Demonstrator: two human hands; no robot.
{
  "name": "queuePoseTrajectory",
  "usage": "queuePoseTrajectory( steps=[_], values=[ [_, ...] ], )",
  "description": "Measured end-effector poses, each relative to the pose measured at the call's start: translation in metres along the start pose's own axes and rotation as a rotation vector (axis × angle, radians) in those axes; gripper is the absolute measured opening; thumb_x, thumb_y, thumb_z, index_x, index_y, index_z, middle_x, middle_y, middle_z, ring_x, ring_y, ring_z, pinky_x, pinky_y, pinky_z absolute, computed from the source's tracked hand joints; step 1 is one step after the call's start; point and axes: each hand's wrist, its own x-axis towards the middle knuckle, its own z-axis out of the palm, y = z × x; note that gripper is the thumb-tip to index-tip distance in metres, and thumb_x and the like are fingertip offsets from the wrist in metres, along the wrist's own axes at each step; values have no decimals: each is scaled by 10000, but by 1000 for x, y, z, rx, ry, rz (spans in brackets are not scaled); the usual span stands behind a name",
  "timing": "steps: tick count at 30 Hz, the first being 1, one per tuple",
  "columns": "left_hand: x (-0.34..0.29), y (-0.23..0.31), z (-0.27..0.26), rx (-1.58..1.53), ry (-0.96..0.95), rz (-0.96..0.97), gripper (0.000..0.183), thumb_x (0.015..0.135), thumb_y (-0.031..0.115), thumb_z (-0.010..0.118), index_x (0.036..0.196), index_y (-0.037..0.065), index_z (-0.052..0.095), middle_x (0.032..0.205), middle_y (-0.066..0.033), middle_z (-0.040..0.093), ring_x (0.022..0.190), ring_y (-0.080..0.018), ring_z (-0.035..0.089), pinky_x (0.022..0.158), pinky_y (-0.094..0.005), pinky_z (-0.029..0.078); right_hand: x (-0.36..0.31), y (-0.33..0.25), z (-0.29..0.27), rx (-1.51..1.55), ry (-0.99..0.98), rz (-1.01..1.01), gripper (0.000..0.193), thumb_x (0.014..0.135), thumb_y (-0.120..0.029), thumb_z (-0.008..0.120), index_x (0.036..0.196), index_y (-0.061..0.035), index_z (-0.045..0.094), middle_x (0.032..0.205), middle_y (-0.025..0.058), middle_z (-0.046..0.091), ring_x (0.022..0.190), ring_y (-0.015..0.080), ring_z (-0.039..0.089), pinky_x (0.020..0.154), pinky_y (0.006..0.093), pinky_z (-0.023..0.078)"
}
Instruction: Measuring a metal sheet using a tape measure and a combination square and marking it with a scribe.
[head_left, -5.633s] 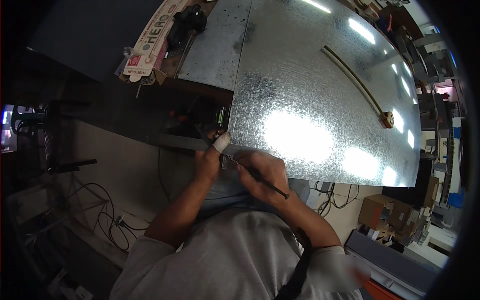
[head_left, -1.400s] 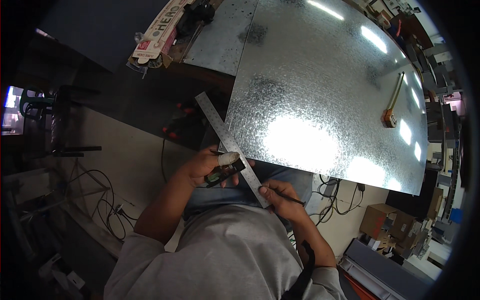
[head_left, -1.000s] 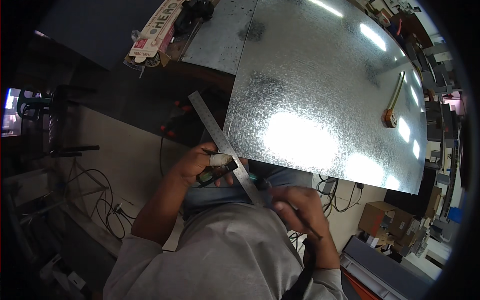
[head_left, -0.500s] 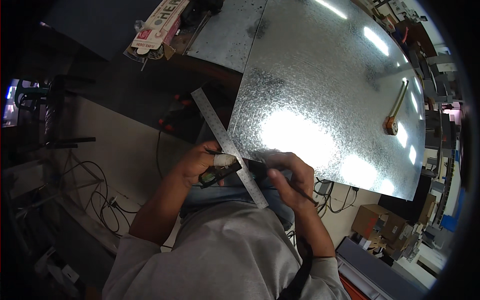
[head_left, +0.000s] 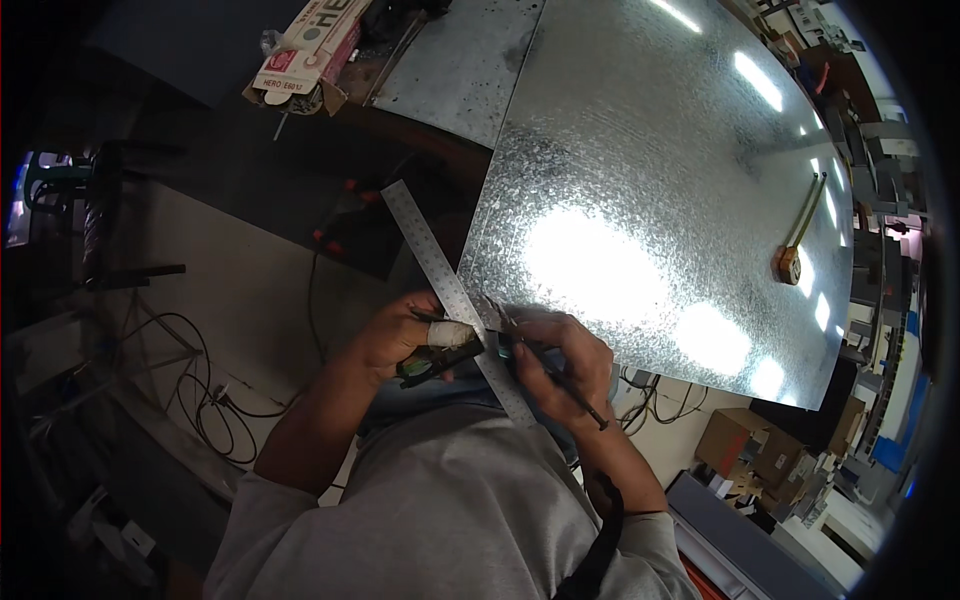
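Note:
In my left hand [head_left: 405, 335], whose thumb has a white wrap, I grip a combination square by its dark head, which shows a green vial. Its steel rule [head_left: 430, 245] lies slanted across the near left corner of a large shiny metal sheet [head_left: 640, 160], both ends reaching past the sheet. The head sits by the sheet's near edge. My right hand [head_left: 565, 360] is closed on a thin dark scriber-like rod [head_left: 575, 392], its tip close to the rule at the corner. A thin dark stick [head_left: 430, 315] also shows between my left fingers.
A tape measure [head_left: 788, 265], its blade partly out, lies on the sheet's right side. An open carton [head_left: 300, 60] sits on the table at the far left. Cables [head_left: 205, 400] lie on the floor at left; cardboard boxes [head_left: 745, 440] stand at lower right.
My right hand has moved left, closer to the rule, and the rod now shows more plainly, tilted toward the sheet's corner. My left hand and the square stay nearly in place.

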Motion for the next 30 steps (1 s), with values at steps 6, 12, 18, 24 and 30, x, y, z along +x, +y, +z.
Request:
queuePoseTrajectory(
  steps=[6,12,18,24,30],
  values=[
    [0,-5,-2,-18,46,-9,318,958,80,689,1258,-20,656,1085,-128,729,896,-200,740,663,-336,659,12,7,11,-60,4,-220,145,846,21,747,974,27,678,1071,182,743,969,312,752,787,360,602],
    [0,-6,-6,-52,67,-34,282,917,68,711,1172,-46,675,1047,-143,732,856,-229,750,715,-366,655,15,7,16,-155,-7,-273,142,829,11,759,951,13,685,1068,170,738,866,286,727,700,361,576],
    [1,-7,-7,-68,45,-24,259,922,57,704,1161,-40,677,1045,-142,733,859,-227,750,707,-359,657,16,8,17,-158,2,-277,147,825,15,756,955,8,689,1065,162,739,873,281,725,704,358,575],
    [0,-3,-3,-37,70,-41,260,926,62,708,1169,-26,678,1036,-124,731,835,-196,740,689,-335,644,18,8,18,-134,11,-289,150,821,22,754,957,12,690,1065,167,739,863,283,724,701,357,572],
    [1,-1,0,-35,67,-44,265,929,83,723,1169,-18,680,1016,-107,728,811,-171,730,665,-308,631,18,7,17,-140,8,-271,153,818,29,751,957,17,690,1053,169,745,852,278,723,698,356,570]
  ],
)
